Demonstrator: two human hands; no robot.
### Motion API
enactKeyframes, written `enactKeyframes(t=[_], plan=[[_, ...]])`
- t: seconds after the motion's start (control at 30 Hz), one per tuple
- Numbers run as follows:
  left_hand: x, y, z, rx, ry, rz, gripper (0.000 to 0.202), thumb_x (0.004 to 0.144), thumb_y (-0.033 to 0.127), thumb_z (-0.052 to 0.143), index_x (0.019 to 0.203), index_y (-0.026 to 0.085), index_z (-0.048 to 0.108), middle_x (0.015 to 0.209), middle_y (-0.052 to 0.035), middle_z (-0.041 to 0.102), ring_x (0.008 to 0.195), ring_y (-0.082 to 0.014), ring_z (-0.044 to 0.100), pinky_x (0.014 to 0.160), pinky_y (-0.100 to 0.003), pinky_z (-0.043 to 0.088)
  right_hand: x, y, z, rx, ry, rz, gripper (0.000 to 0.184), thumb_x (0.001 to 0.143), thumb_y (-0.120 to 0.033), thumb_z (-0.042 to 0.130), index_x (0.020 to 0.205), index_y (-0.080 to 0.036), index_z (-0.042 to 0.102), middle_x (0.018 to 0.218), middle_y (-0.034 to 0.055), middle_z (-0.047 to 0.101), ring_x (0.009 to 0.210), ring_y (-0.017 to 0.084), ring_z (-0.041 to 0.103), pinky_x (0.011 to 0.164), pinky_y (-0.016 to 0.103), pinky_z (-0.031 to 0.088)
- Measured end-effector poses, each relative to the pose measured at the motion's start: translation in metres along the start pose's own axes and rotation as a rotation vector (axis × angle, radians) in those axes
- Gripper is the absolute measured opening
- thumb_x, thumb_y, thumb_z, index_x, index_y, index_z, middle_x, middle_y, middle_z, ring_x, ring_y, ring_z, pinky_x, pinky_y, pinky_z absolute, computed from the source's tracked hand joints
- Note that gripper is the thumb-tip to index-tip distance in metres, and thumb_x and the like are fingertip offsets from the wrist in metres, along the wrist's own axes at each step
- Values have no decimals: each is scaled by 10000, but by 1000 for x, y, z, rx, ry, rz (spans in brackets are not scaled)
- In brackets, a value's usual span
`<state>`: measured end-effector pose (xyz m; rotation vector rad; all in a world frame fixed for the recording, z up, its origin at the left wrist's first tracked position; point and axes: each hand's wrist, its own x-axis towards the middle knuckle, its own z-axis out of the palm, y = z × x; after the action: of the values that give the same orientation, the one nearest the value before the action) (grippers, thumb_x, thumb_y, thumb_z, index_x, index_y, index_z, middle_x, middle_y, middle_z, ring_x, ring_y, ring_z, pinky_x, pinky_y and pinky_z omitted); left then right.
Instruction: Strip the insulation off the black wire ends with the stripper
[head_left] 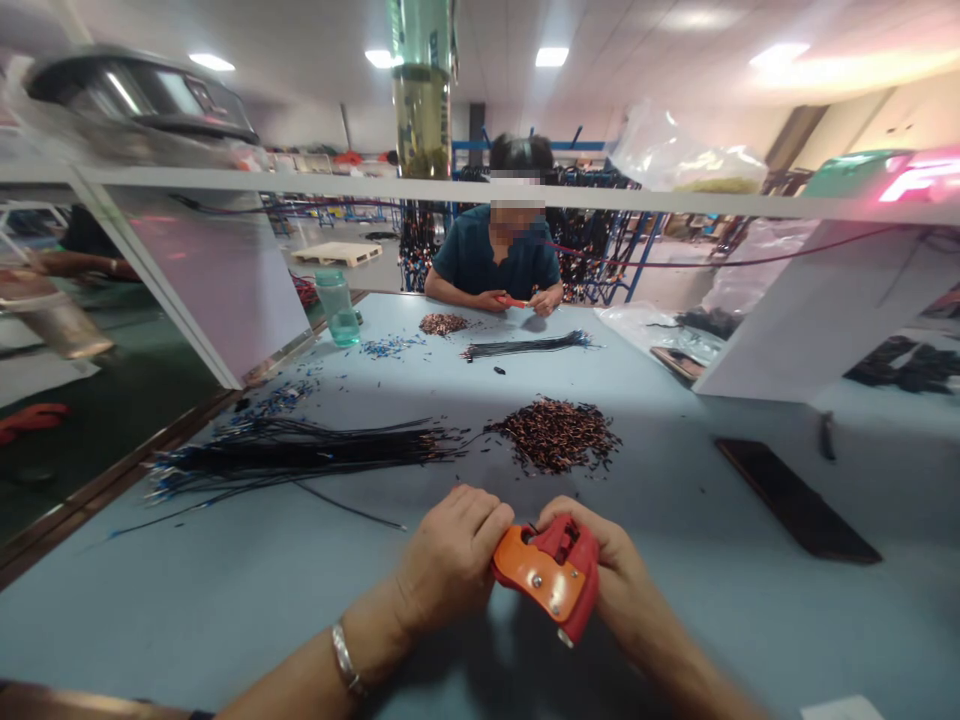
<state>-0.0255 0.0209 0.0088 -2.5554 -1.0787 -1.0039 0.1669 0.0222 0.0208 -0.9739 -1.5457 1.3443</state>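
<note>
My right hand [611, 575] is wrapped round a red and orange crimping tool [551, 577] held just above the blue table [225, 590]. My left hand [454, 555] is closed in a pinch against the tool's head; what it holds is too small to make out. A pile of small brown terminals [556, 433] lies just beyond my hands. To the left, a bundle of black wires [300, 455] with blue ends lies across the table.
A dark flat phone-like slab [796, 500] lies at the right. Across the table a person in a dark shirt [495, 262] works with a second wire bundle [529, 346] and terminal pile [442, 323]. A green bottle [337, 307] and scattered blue terminals [386, 347] sit at far left.
</note>
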Motion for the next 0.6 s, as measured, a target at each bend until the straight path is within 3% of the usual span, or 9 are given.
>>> enactKeyframes(t=[0.27, 0.6], plan=[[0, -2, 1, 24, 25, 16, 159, 907, 171, 409, 950, 160, 561, 784, -98, 635, 717, -221, 567, 707, -368, 465, -1, 1, -2, -102, -43, -109, 87, 783, -172, 548, 697, -182, 540, 674, -29, 512, 621, 112, 458, 588, 206, 391], [-1, 1, 0, 20, -22, -15, 139, 906, 195, 412, 933, 172, 545, 767, -77, 631, 693, -207, 561, 687, -346, 452, 0, 0, 0, -118, -32, -129, 85, 773, -185, 551, 688, -182, 552, 672, -25, 526, 606, 112, 474, 567, 204, 400]])
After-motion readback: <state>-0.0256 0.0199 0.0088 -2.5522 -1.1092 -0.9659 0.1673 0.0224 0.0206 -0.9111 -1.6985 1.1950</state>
